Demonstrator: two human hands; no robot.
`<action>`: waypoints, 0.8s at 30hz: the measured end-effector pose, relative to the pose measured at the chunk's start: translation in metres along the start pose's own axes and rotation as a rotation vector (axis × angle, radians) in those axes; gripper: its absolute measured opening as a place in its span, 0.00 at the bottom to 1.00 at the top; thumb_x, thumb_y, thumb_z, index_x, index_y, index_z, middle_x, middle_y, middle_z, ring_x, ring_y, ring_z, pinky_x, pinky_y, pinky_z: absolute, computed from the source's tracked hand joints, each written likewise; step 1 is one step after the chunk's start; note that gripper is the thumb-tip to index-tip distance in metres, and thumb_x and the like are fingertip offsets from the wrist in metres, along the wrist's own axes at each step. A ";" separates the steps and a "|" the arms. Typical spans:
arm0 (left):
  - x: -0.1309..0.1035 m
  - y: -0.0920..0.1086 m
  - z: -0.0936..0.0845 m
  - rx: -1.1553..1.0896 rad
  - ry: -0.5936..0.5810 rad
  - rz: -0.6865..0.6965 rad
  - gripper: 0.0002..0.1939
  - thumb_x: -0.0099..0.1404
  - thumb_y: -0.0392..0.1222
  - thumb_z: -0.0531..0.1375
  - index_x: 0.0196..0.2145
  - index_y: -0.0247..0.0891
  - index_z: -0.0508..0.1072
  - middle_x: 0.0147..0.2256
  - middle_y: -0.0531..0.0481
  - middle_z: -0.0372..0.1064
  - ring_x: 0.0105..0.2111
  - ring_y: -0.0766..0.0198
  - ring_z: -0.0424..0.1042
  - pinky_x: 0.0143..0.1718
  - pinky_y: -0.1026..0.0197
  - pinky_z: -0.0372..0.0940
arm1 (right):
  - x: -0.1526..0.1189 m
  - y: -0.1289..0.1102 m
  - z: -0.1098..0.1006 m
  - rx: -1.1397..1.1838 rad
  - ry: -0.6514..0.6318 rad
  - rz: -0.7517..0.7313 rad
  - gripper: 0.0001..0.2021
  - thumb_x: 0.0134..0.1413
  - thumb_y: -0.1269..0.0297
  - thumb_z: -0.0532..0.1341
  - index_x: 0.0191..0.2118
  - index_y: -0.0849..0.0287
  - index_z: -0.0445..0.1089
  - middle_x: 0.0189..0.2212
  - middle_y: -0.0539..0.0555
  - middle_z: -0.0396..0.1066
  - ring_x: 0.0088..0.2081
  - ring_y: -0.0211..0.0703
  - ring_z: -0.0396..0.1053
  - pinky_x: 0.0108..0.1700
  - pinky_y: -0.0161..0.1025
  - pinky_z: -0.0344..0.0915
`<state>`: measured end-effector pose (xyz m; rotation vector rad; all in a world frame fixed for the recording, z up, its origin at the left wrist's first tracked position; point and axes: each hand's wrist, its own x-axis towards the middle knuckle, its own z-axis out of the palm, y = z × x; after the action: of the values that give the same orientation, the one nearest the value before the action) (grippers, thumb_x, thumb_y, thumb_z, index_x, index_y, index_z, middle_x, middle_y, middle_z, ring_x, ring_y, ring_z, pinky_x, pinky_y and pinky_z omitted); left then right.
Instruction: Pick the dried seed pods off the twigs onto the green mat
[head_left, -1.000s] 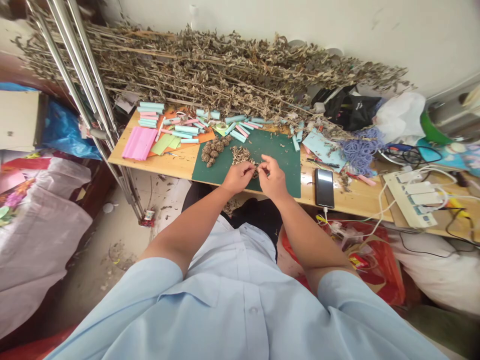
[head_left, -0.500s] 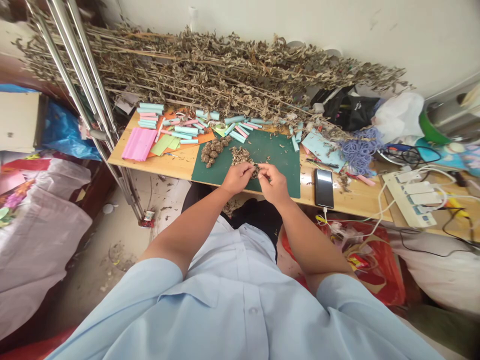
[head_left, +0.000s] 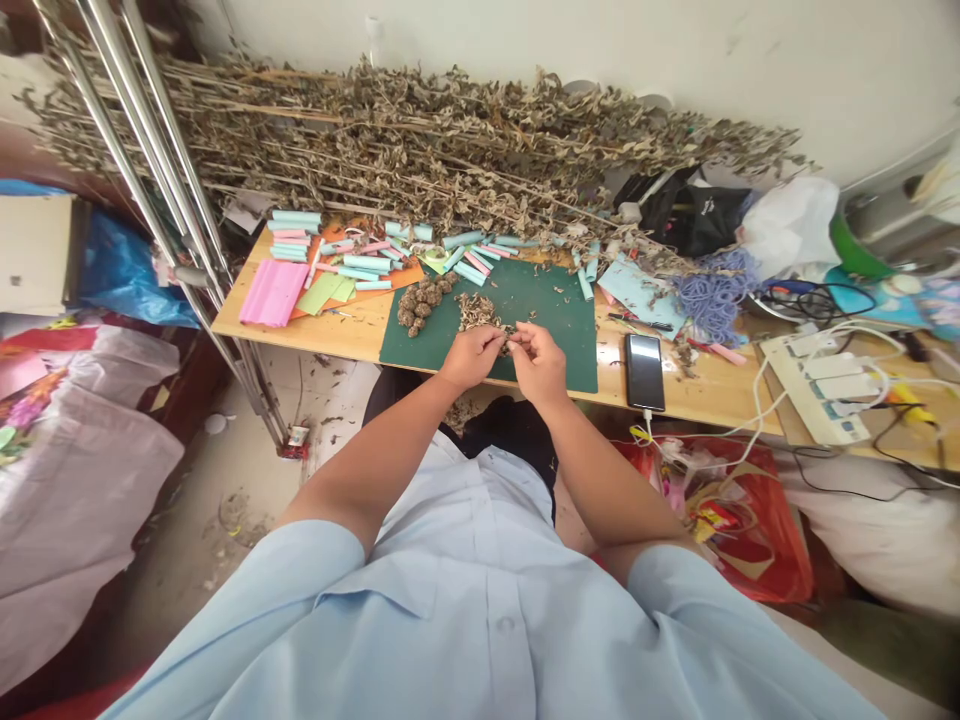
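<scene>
My left hand (head_left: 472, 358) and my right hand (head_left: 540, 362) meet over the front edge of a green mat (head_left: 559, 315). Both are closed in a pinch, fingertips almost touching, on a small bit of dried leaf (head_left: 508, 345) mostly hidden by the fingers. Just behind my left hand lies a loose pile of crumbled dried leaves (head_left: 475, 309). Left of that pile sits a cluster of rolled brown leaf balls (head_left: 420, 302). Leaf crumbs are scattered on the mat.
Dried plant stalks (head_left: 420, 150) line the table's back. Blue and pink paper rolls (head_left: 364, 265), pink paper (head_left: 274, 292) and green slips (head_left: 326, 290) lie left. Rightward are a phone (head_left: 644, 372), purple cord (head_left: 718, 297) and a power strip (head_left: 814, 390). A metal stand (head_left: 161, 170) rises left.
My hands stay together over the mat's front edge, their fingers shifting slightly around the leaf bit. The dark bit between them shows less now. The whole view has shifted a little.
</scene>
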<state>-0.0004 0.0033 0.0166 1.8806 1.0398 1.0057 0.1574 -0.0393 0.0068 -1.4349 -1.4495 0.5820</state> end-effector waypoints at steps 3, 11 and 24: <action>0.000 0.000 -0.001 0.001 0.000 0.025 0.11 0.70 0.37 0.55 0.29 0.37 0.73 0.31 0.50 0.73 0.33 0.66 0.70 0.39 0.64 0.63 | 0.003 0.001 0.004 -0.012 -0.006 -0.008 0.19 0.62 0.58 0.60 0.57 0.53 0.68 0.39 0.53 0.77 0.37 0.44 0.75 0.46 0.46 0.74; 0.000 0.000 0.002 0.062 0.030 -0.038 0.12 0.71 0.40 0.56 0.31 0.37 0.75 0.30 0.50 0.74 0.33 0.64 0.71 0.40 0.63 0.65 | 0.012 0.007 -0.018 -0.167 0.121 -0.021 0.19 0.63 0.59 0.57 0.57 0.56 0.68 0.40 0.55 0.77 0.37 0.44 0.74 0.47 0.45 0.73; 0.001 -0.008 0.009 0.023 0.090 -0.182 0.15 0.69 0.34 0.56 0.48 0.40 0.78 0.34 0.49 0.79 0.34 0.63 0.77 0.45 0.61 0.71 | 0.018 0.016 -0.037 -0.406 -0.118 -0.178 0.19 0.57 0.66 0.63 0.54 0.53 0.73 0.48 0.56 0.78 0.53 0.55 0.71 0.59 0.55 0.67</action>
<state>0.0055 0.0052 0.0067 1.7362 1.2557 0.9827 0.1999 -0.0298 0.0134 -1.5769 -1.8439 0.2714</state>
